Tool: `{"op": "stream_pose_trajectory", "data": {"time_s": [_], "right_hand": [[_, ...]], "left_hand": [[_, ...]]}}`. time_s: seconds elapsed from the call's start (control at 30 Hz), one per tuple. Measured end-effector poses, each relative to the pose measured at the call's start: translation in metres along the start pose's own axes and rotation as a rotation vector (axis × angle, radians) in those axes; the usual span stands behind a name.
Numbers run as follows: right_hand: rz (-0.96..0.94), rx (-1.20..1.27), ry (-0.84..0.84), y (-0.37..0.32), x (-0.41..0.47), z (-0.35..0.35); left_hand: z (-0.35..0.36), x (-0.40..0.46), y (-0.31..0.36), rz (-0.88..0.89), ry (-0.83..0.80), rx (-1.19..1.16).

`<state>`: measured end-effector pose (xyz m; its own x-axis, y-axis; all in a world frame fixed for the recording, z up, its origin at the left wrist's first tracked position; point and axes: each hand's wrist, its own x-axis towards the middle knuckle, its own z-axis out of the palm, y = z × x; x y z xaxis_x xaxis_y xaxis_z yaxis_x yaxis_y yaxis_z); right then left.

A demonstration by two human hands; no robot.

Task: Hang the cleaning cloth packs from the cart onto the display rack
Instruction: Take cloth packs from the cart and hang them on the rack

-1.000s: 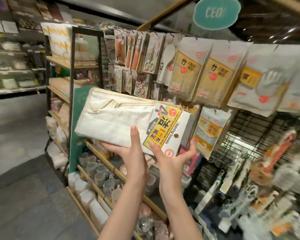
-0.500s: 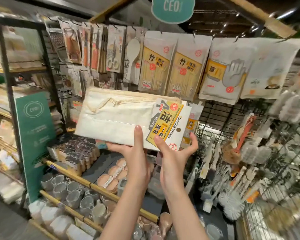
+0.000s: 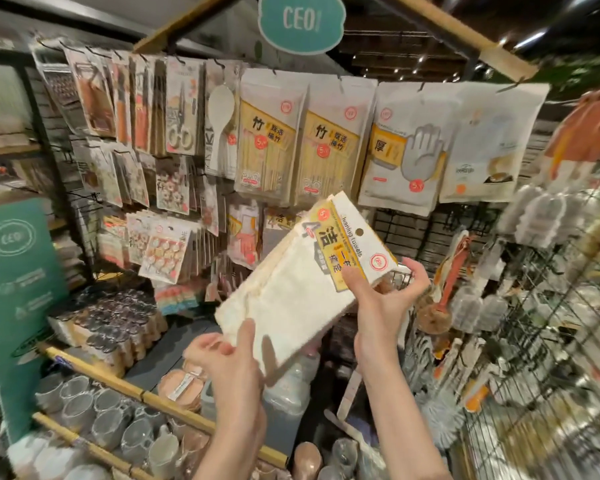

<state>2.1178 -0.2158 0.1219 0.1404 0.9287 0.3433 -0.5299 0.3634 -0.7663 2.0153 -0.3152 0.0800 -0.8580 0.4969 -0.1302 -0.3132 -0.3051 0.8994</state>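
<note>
Both hands hold one cleaning cloth pack (image 3: 302, 285) up in front of the display rack (image 3: 440, 233), tilted so its labelled end points up and to the right and its plain cloth end hangs down to the left. The left hand (image 3: 232, 362) has the lower left corner of the pack, thumb laid over the front of the white cloth and the other fingers curled behind it, so its grip is closed on the pack. The right hand (image 3: 385, 303) takes the upper right end: the thumb presses across the yellow and white label (image 3: 347, 247), the fingers reach round behind the card's far edge, again a grip closed on the pack. A small round hanging hole (image 3: 359, 232) shows near the top of the label, clear of any hook.

The pack sits below the top row of hung goods, just under two bamboo packs (image 3: 302, 140) with yellow panels and left of a glove pack (image 3: 406, 147). Behind the right hand is bare black wire grid of the rack. A teal round sign (image 3: 301, 23) reading CEO hangs above. Down to the left, a shelf with bamboo rails (image 3: 125, 386) carries glass mugs (image 3: 104, 417) and dark-lidded jars (image 3: 111, 320). Brushes (image 3: 458, 271) hang at the right, blurred
</note>
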Motion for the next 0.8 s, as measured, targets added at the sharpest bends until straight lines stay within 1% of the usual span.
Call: {"op": "stream_pose_trajectory", "data": {"time_s": [0.03, 0.1, 0.17, 0.2, 0.27, 0.33, 0.43, 0.5, 0.6, 0.73, 0.8], "right_hand": [[0.001, -0.029, -0.029, -0.001, 0.007, -0.010], [0.029, -0.074, -0.107, -0.003, 0.018, -0.031], [0.063, -0.106, -0.163, -0.008, 0.030, -0.053], [0.082, -0.112, -0.178, -0.011, 0.036, -0.062], [0.112, -0.114, -0.189, -0.017, 0.050, -0.078], [0.122, -0.110, -0.201, -0.023, 0.064, -0.091], [0.113, -0.111, -0.246, -0.026, 0.078, -0.108], [0.136, -0.111, -0.268, -0.023, 0.083, -0.119], [0.200, -0.103, -0.256, -0.016, 0.088, -0.129], [0.224, -0.182, -0.175, -0.004, 0.088, -0.126], [0.224, -0.215, -0.117, 0.004, 0.088, -0.125]], "left_hand": [[0.007, 0.002, 0.002, 0.113, -0.021, 0.058], [0.026, 0.004, 0.008, 0.321, -0.183, 0.166], [0.047, 0.007, 0.010, 0.444, -0.392, 0.295], [0.057, 0.010, 0.009, 0.463, -0.486, 0.349], [0.077, 0.013, 0.004, 0.404, -0.644, 0.425], [0.092, 0.017, -0.005, 0.294, -0.792, 0.420], [0.105, 0.014, -0.021, 0.230, -0.953, 0.412], [0.111, 0.010, -0.031, 0.198, -0.986, 0.404], [0.116, 0.006, -0.049, 0.189, -0.942, 0.394], [0.115, 0.005, -0.065, 0.144, -0.821, 0.388], [0.115, 0.009, -0.070, 0.174, -0.815, 0.375]]}}
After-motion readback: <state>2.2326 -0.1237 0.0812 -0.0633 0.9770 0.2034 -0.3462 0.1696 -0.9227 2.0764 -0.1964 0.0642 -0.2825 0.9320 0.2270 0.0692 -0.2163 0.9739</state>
